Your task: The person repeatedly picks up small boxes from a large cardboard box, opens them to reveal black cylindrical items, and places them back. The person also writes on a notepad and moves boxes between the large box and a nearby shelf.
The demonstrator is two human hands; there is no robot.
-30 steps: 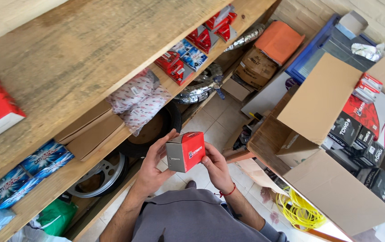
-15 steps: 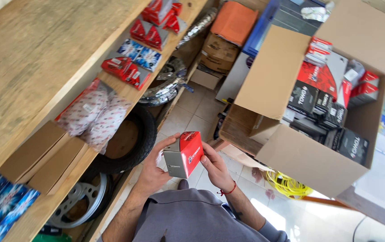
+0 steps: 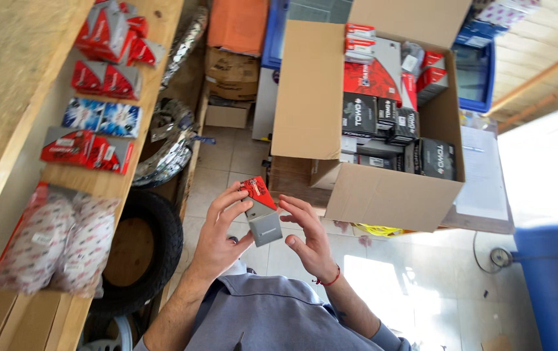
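Since a second ago, view swung from shelf toward open carton, now straight ahead. Box turned, grey side up, held mid-air over tiled floor. Left hand fingers pinching it; right hand fingers spread wide, touching its edge. Open room between shelf edge and carton.

A small red and grey box sits tilted between two hands, red end up, near the big cardboard box.
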